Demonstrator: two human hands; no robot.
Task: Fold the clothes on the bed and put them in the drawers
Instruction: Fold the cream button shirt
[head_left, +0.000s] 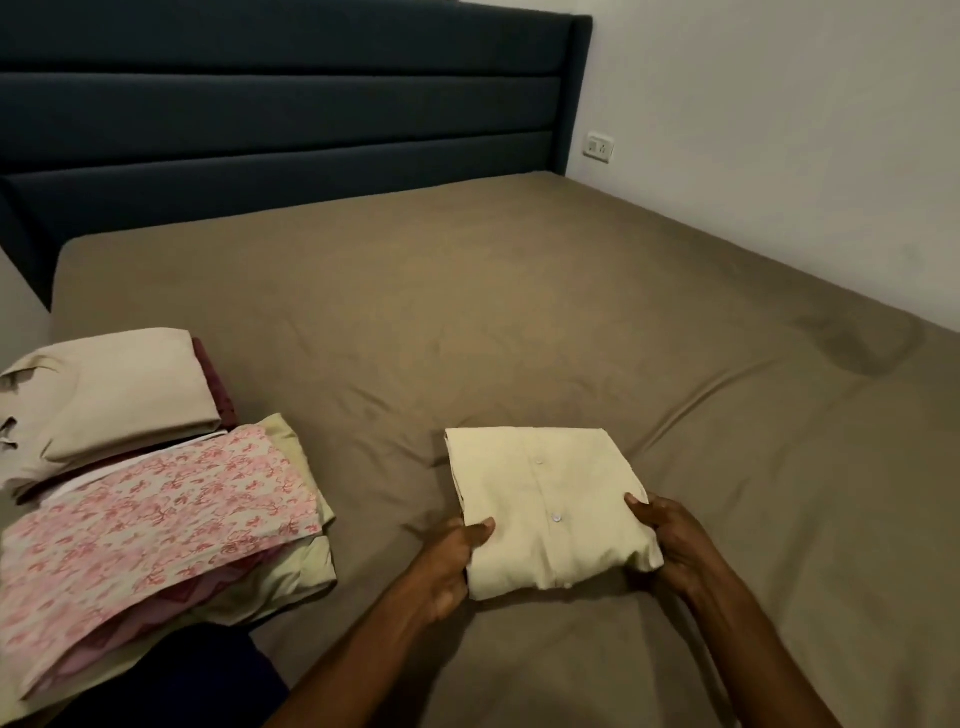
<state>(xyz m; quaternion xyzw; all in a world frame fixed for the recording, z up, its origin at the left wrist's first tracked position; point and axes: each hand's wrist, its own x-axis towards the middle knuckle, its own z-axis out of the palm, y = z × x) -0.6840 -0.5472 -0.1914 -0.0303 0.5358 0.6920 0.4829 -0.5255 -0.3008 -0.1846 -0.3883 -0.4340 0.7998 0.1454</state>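
**Folded cream shirt gripped at both sides on the bed**

A folded cream shirt (550, 512), buttons facing up, is laid flat on the brown bed sheet (519, 312) near the front edge. Its near left edge is gripped by the left hand (449, 564), the thumb laid on top and the fingers curled under the fabric. Its near right corner is held by the right hand (670, 543) in the same way, thumb above and fingers tucked beneath. To the left, well apart from the shirt, two stacks of folded clothes are seen: a beige garment (109, 400) over maroon cloth, and a pink floral piece (156, 525) over pale green fabric. A dark blue headboard (291, 119) is set behind the bed.
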